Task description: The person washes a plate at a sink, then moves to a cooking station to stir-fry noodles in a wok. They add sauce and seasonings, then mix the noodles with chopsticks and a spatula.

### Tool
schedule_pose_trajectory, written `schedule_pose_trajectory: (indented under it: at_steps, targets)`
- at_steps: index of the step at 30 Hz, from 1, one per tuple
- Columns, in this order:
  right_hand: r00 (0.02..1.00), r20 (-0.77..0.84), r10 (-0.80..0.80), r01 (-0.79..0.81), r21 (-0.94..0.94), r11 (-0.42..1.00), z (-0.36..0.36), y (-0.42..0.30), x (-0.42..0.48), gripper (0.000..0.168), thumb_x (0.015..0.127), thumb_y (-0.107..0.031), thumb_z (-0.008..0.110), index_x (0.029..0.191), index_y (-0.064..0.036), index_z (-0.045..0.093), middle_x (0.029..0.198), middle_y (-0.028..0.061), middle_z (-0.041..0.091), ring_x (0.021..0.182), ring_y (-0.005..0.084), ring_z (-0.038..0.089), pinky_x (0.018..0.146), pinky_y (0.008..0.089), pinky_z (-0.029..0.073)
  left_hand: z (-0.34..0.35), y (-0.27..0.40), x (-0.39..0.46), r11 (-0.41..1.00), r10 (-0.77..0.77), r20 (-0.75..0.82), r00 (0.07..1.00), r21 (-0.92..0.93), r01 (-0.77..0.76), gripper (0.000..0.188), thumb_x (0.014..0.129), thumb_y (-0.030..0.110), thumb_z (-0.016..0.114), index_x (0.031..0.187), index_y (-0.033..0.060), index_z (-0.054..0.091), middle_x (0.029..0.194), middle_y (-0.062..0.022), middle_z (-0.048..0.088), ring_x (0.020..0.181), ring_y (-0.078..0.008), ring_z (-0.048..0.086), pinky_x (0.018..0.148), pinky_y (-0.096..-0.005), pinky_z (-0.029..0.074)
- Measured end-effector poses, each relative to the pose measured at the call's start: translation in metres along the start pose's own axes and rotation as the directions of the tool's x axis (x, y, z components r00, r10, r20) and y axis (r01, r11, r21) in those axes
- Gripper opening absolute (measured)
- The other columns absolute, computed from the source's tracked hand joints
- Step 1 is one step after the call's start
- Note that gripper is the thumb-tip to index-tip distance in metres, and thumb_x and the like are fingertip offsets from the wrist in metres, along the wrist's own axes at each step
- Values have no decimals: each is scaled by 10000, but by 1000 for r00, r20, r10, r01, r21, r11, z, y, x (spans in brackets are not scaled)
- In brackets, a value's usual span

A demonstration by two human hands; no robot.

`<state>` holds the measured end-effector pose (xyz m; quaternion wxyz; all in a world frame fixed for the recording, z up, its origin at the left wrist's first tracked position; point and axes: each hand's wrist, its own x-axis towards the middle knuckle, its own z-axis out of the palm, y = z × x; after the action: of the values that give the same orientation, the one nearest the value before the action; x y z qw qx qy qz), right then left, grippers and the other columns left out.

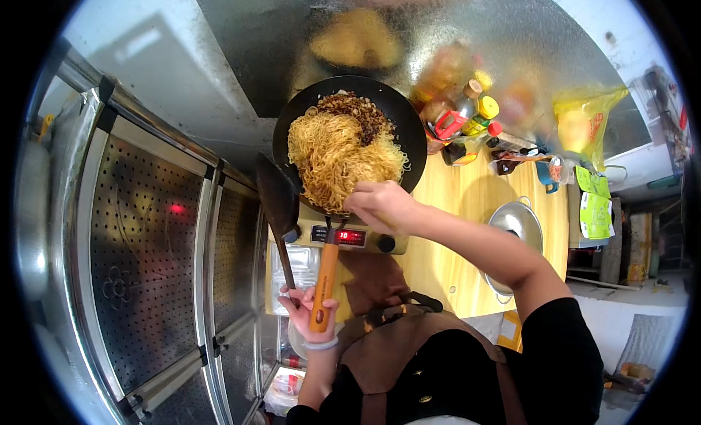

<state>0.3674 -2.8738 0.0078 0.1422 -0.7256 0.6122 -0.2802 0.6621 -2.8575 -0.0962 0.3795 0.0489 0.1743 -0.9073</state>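
Note:
A black wok [414,151] with a wooden handle [327,271] sits on an induction cooker [394,243] with a lit red display. In the wok lies a large heap of yellow-brown noodles [339,156], with dark brown chopped food [356,110] behind it. My left hand [309,315] is around the end of the wok handle and also holds the thin handle of a dark metal ladle [276,197]. The ladle's bowl is just left of the wok. My right hand [383,206] is at the wok's front rim, fingertips together against the noodles. Whether it grips any is hidden.
Several sauce and oil bottles [465,121] stand right of the wok. A metal basin [520,211] rests farther right on the wooden table [443,260], partly under my forearm. Perforated metal panels [148,250] line the left. Clear plastic containers [296,260] lie below the cooker.

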Motion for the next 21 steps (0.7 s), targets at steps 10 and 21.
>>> schedule_pose_trajectory:
  at_steps: [10, 21]
  targets:
    - [925, -253, 282, -254, 139, 957, -67, 24, 84, 95, 774, -80, 596, 749, -8, 653, 695, 130, 659, 632, 208, 630, 597, 333, 506, 3, 1, -6, 999, 29, -10, 1000, 44, -28, 347, 906, 572, 438, 1042, 328, 644, 991, 173, 667, 872, -60, 463, 775, -386, 377]
    - [448, -401, 799, -151, 847, 510, -10, 133, 21, 168, 921, -129, 559, 997, 1, 635, 898, 107, 663, 827, 183, 655, 755, 321, 558, 4, -3, 0, 999, 41, -79, 996, -14, -43, 333, 913, 563, 437, 1023, 308, 622, 850, 220, 637, 834, -48, 458, 720, -393, 381]
